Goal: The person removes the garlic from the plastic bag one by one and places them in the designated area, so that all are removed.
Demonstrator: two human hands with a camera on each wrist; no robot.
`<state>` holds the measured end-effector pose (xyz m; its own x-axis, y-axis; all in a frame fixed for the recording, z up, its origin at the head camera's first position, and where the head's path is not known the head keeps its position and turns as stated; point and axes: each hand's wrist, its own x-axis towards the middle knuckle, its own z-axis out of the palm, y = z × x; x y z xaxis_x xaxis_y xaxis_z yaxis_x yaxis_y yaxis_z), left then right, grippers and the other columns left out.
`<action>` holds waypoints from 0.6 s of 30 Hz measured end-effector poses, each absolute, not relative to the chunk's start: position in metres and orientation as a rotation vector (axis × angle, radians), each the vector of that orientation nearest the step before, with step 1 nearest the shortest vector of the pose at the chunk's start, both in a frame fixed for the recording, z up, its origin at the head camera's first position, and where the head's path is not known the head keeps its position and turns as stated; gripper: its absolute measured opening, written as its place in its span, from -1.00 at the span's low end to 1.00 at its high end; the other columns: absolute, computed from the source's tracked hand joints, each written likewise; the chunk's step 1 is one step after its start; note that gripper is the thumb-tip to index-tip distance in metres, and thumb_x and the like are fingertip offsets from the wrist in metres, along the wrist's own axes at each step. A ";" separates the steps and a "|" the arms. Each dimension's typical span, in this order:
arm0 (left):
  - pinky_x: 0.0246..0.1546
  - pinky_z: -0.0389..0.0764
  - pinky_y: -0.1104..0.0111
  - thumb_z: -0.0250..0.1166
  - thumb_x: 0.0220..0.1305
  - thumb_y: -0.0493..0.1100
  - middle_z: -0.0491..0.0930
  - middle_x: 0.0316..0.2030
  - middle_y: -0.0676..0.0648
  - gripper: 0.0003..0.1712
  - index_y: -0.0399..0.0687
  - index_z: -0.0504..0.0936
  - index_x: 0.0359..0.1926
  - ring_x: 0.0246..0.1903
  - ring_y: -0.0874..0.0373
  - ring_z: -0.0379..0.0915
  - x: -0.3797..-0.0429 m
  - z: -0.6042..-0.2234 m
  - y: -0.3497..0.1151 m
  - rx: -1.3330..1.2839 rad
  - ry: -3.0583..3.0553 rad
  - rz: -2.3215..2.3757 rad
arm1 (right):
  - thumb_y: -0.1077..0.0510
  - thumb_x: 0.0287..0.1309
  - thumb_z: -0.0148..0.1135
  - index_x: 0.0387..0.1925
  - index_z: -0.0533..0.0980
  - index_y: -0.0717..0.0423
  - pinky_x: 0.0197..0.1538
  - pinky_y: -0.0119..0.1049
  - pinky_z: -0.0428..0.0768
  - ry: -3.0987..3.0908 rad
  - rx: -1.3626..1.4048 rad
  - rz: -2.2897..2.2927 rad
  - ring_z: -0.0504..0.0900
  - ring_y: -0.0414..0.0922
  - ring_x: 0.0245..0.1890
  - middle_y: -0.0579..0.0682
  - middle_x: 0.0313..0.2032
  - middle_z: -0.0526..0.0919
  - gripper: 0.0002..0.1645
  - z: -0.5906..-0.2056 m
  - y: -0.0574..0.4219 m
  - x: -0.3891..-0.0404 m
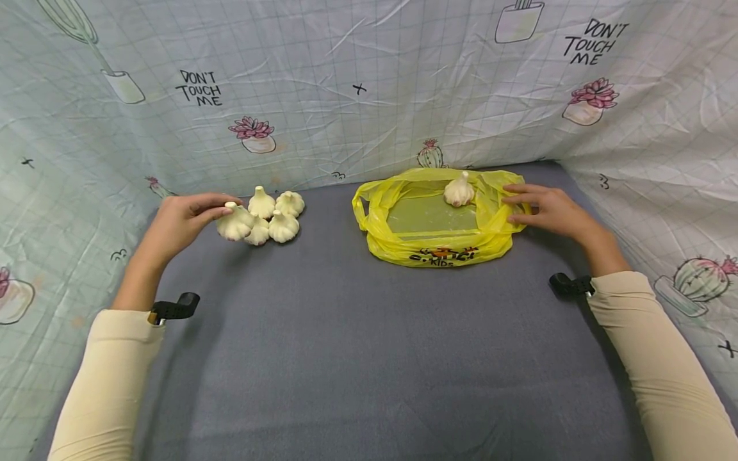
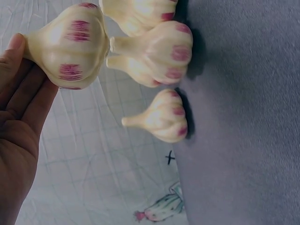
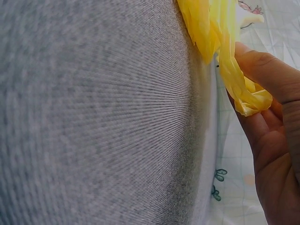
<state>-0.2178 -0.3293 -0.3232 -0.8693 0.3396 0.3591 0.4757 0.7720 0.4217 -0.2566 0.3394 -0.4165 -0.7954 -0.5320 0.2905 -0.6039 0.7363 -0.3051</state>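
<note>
At the left, my left hand [image 1: 181, 221] pinches a garlic bulb [image 1: 235, 221] by its stem between thumb and fingers. In the left wrist view that bulb [image 2: 68, 47] is white with purple streaks. Several more garlic bulbs [image 1: 283, 225] stand in a cluster just to its right on the table. A yellow plastic bag [image 1: 441, 248] lies spread open at the right, with one garlic bulb [image 1: 459, 190] inside its mouth. My right hand [image 1: 550, 208] holds the bag's right edge; in the right wrist view a yellow loop [image 3: 253, 101] sits between thumb and fingers.
A dark grey cloth [image 1: 369, 346] covers the table. Behind and beside it hangs a pale printed curtain [image 1: 323, 115] that meets the table's back edge. Black wrist cameras [image 1: 175, 307] sit on both forearms.
</note>
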 end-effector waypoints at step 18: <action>-0.20 0.36 0.73 0.31 0.43 -0.22 0.73 -0.04 -0.26 -0.76 -0.06 0.78 0.05 -0.12 0.71 0.44 -0.229 -0.332 -0.363 -0.570 -2.681 -0.799 | 0.23 0.02 0.56 0.08 0.68 0.22 -0.37 -0.37 0.39 -2.712 0.942 0.574 0.41 -0.38 -0.47 0.18 0.24 0.58 -0.48 -0.420 0.342 -0.259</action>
<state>-0.2287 -0.3630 -0.3322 -0.8811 0.2884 0.3748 0.4465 0.7683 0.4586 -0.2593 0.3419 -0.4202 -0.7726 -0.5479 0.3209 -0.6309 0.7192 -0.2910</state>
